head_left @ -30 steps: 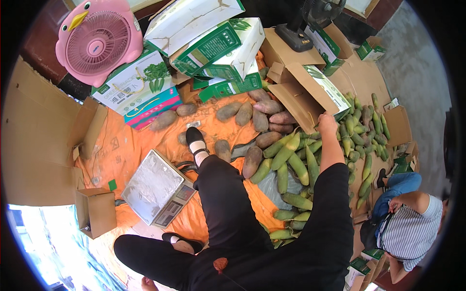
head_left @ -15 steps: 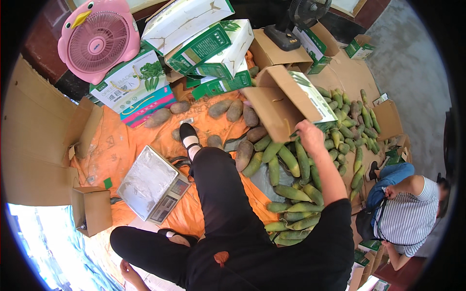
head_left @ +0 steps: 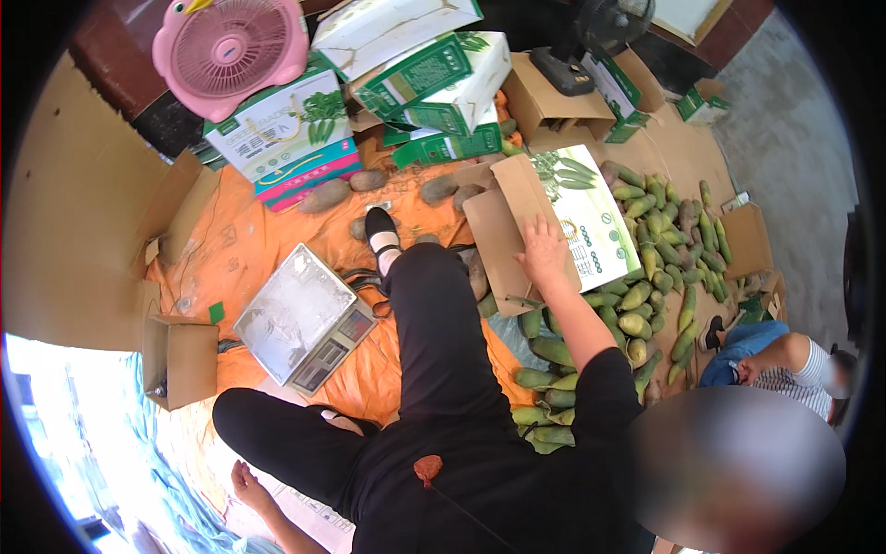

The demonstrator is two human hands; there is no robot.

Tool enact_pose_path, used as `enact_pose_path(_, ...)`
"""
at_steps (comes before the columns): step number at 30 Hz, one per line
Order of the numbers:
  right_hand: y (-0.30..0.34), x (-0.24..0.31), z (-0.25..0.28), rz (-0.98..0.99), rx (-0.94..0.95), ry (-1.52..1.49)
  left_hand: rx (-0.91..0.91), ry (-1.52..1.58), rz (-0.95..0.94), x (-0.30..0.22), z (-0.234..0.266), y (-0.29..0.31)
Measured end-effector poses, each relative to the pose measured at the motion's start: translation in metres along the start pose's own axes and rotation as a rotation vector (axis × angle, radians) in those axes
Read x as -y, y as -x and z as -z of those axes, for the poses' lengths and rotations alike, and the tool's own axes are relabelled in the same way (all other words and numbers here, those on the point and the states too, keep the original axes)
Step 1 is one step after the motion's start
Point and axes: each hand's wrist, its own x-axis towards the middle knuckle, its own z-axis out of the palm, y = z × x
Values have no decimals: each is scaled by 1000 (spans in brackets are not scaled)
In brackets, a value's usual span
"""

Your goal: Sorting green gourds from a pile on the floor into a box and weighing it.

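Observation:
My right hand (head_left: pixel 544 247) rests on a cardboard flap of an open carton (head_left: pixel 602 217), its fingers spread. The carton is white with a printed picture of green radishes, and lies tilted on a pile of green radishes (head_left: pixel 637 295). More radishes (head_left: pixel 552 351) lie between it and my right side. Low at the left, next to my bent knee, my left hand (head_left: pixel 247 485) hangs with loosely parted fingers and nothing visible in it. What the carton holds cannot be made out.
A flat scale (head_left: pixel 293 309) sits on the orange sheet (head_left: pixel 217 249). Dark, rounded roots (head_left: pixel 325 196) lie beyond my foot. Stacked cartons (head_left: pixel 420 78), a pink fan (head_left: pixel 231 55) and a black fan (head_left: pixel 565 69) stand at the back. Another person (head_left: pixel 789 365) is at the right.
The carton has turned and come down, its printed side now facing up. My right hand has shifted left and from the flap's edge to its face. My view has shifted slightly.

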Motion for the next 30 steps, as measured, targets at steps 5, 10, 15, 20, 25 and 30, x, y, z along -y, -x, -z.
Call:
enact_pose_path(5,6,-7,-43,-145,125,168,-56,-31,-55,9,23,19)
enact_pose_path(10,-6,-16,-59,-227,122,356,-68,14,2,3,33,23)
enact_pose_path(15,-3,-64,-48,-235,0,342,-63,57,-96,-9,17,14)
enact_pose_path(20,9,-122,-40,-244,-67,428,-64,78,-158,-19,14,7)
enact_pose_path(25,20,-144,-28,-179,-130,460,-112,69,-156,-21,14,9)
enact_pose_path(30,7,-151,26,-267,-97,476,-100,76,-175,-35,8,12)
